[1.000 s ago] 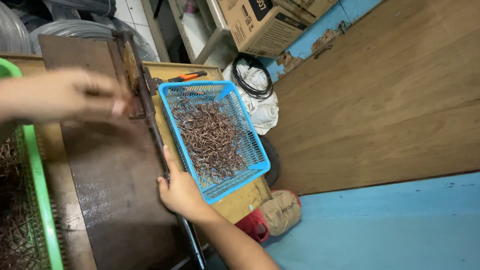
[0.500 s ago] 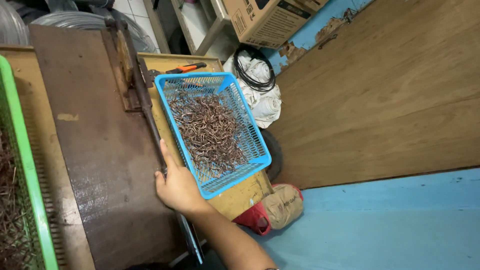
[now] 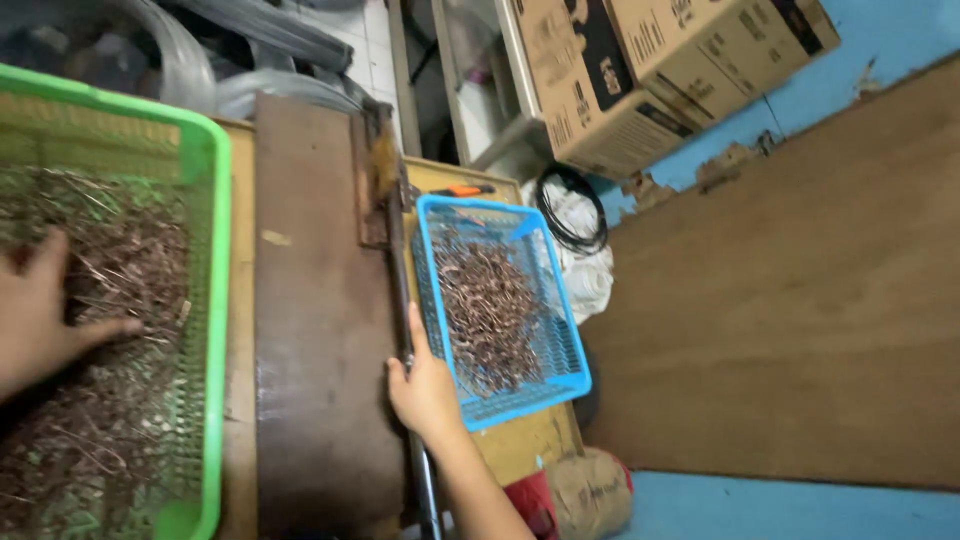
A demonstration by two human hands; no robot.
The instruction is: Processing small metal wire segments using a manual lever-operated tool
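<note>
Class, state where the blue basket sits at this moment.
In the head view, the blue basket sits right of centre on the wooden bench, beside the dark board, with the right hand at its near-left edge.

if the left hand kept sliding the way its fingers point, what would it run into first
The left hand points right across the brown twigs, so it would likely meet the green basket at its right wall first; depth is hard to judge.

Cardboard boxes (image 3: 640, 70) stand beyond a coiled black cable (image 3: 572, 210) and perhaps orange-handled pliers (image 3: 462, 190).
</note>
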